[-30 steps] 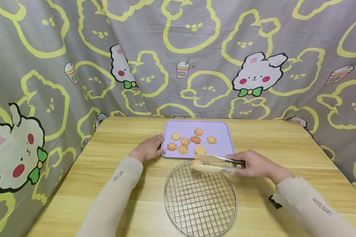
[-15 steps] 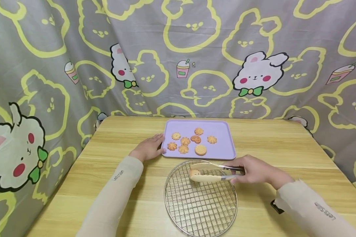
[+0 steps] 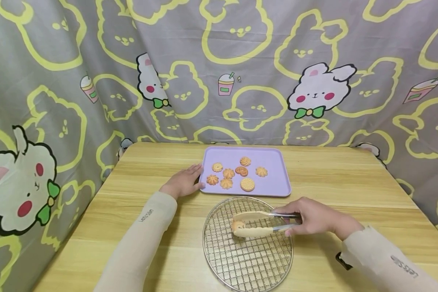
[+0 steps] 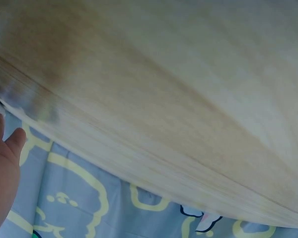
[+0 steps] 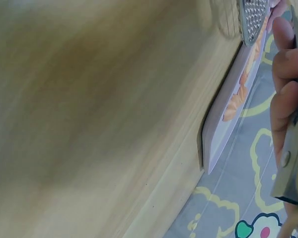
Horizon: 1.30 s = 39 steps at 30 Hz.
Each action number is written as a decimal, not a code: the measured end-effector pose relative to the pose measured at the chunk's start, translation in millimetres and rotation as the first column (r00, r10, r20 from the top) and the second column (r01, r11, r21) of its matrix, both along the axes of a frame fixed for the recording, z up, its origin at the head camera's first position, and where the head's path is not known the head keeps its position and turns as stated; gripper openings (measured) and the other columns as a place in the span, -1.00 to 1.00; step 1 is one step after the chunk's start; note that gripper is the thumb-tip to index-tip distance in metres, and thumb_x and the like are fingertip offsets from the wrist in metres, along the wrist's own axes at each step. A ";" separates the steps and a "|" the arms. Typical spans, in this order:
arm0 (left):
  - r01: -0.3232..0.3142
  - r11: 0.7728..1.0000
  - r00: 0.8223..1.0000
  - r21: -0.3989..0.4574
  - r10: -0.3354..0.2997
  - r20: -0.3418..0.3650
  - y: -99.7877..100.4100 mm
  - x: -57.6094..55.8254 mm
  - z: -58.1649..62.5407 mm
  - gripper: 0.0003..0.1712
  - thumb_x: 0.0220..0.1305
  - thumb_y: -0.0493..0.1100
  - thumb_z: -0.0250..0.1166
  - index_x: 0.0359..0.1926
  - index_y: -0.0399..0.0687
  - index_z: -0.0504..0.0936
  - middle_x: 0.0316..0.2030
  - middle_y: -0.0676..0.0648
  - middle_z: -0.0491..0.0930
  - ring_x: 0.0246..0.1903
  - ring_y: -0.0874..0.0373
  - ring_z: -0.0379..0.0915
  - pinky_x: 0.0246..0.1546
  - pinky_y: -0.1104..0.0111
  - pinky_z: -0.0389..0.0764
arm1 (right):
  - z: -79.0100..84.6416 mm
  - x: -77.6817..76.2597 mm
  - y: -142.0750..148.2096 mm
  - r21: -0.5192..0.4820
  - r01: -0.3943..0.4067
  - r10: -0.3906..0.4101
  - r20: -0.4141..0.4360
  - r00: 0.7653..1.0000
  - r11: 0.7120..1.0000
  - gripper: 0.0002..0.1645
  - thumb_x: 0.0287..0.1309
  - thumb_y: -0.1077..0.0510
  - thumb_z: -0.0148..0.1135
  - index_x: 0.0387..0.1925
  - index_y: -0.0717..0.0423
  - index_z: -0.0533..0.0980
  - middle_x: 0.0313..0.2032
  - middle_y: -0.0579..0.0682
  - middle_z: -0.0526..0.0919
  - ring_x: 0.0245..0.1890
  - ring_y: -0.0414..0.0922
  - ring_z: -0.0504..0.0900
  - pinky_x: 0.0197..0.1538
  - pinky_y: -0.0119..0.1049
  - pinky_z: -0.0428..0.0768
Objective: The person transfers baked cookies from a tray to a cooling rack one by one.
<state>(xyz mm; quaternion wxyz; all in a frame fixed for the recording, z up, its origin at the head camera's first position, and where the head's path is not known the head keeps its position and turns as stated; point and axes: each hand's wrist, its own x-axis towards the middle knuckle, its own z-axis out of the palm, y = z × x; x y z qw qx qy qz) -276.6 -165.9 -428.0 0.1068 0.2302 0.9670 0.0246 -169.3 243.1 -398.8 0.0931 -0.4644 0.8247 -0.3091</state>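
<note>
My right hand (image 3: 312, 217) grips a pair of tongs (image 3: 253, 232) with cream tips and a metal handle. Pinched between the tips is a small golden cookie (image 3: 236, 226), close over the upper part of a round wire cooling rack (image 3: 249, 265). At the lilac tray's (image 3: 273, 156) left edge rests my left hand (image 3: 182, 182), fingers extended along the rim. Several cookies lie on that tray, among them a round dotted one (image 3: 247, 185) and a pretzel-shaped one (image 3: 241, 171). In the right wrist view, curled fingers (image 5: 288, 99) hold the tongs' handle (image 5: 293, 158).
All of this stands on a wooden table (image 3: 138, 162). A grey curtain (image 3: 190, 36) with yellow outlines and rabbit faces hangs behind and to the left. The rack sits just in front of the tray. A small black object (image 3: 343, 260) shows beneath the right sleeve.
My right hand has brought the tongs and the cookie toward me, from the tray's front edge to over the rack. The left hand stays at the tray.
</note>
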 end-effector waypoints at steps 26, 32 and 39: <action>-0.001 1.000 1.000 0.011 0.001 0.007 0.3 -1.2 1.2 -0.14 0.40 0.29 -0.11 0.50 -0.09 -0.06 0.49 -0.06 -0.19 0.44 0.01 -0.28 0.40 0.13 -0.08 | -0.1 19.2 -15.3 -0.020 -0.146 0.146 -0.018 0.989 0.989 -0.37 -0.04 0.00 0.48 0.12 0.00 0.55 -0.48 -0.41 0.47 -0.58 -0.54 0.27 -0.63 -0.69 0.31; -0.001 1.000 1.000 0.011 0.001 0.006 0.5 -0.4 1.8 -0.14 0.41 0.28 -0.10 0.50 -0.10 -0.07 0.48 -0.07 -0.18 0.44 0.00 -0.27 0.40 0.11 -0.08 | 0.7 23.5 -20.0 0.014 -0.152 0.152 -0.022 0.988 0.988 -0.37 -0.03 -0.05 0.47 0.11 0.06 0.57 -0.36 -0.30 0.62 -0.54 -0.47 0.40 -0.52 -0.70 0.37; 0.004 1.000 1.000 0.010 -0.004 0.004 0.2 0.1 1.1 -0.14 0.41 0.28 -0.10 0.50 -0.11 -0.06 0.48 -0.08 -0.18 0.44 -0.02 -0.26 0.40 0.11 -0.08 | 2.5 27.3 -25.1 0.015 -0.178 0.179 -0.026 0.984 0.984 -0.37 -0.05 -0.04 0.48 0.08 0.13 0.58 -0.36 -0.29 0.64 -0.52 -0.47 0.45 -0.48 -0.71 0.41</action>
